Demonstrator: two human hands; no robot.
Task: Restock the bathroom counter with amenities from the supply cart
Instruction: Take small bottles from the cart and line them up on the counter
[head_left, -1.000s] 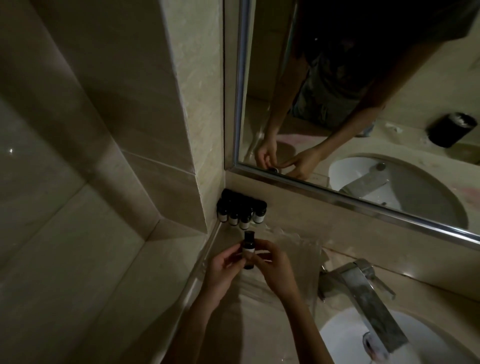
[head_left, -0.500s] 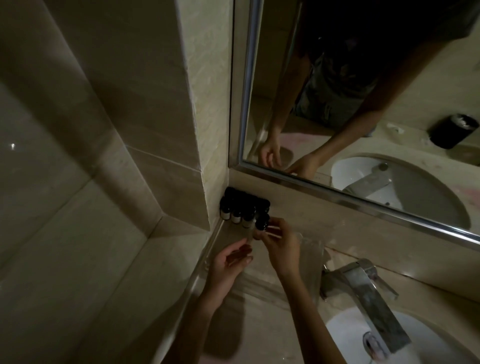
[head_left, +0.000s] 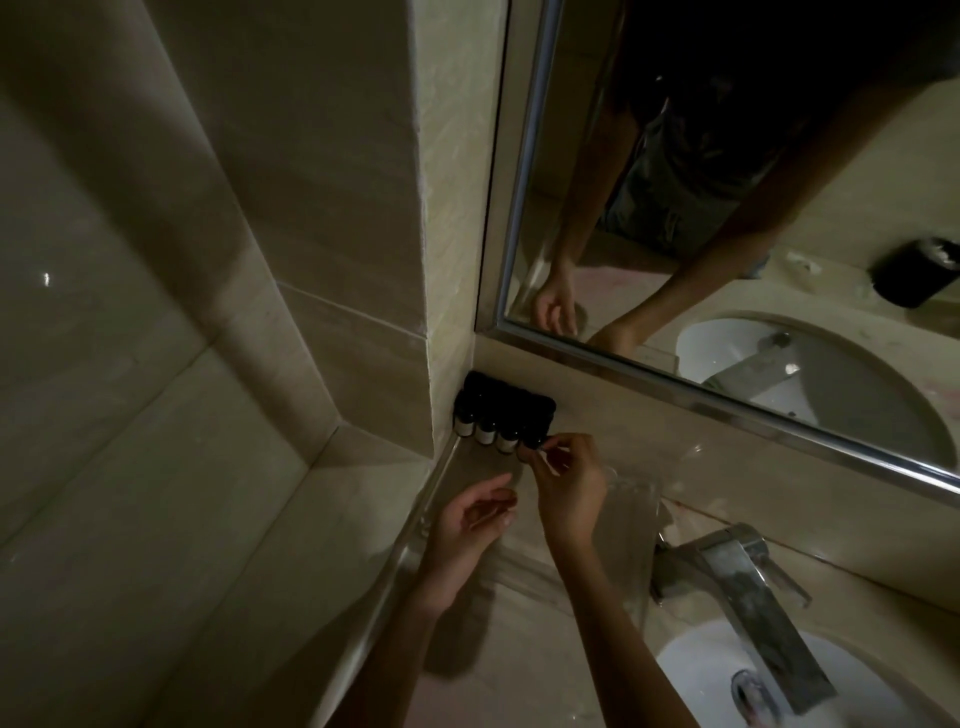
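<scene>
Back corner of the table: small dark bottles with pale labels stand upright in two short rows, packed against the side wall and the ledge under the mirror.
End bottle: at the right end of the front row, touching its neighbour, upright.
Right hand: reaches in from the right; its thumb and fingers are curled and pinch the end bottle low on its body.
Left hand: hovers just in front of the rows, palm turned inward, its fingers loosely spread and holding nothing.
Clear tray: lies on the table between the bottles and the tap; whether the bottles stand on it I cannot tell.
Tap: chrome, slanting over the white basin at lower right.
Light: dim, so the label print is unreadable.
</scene>
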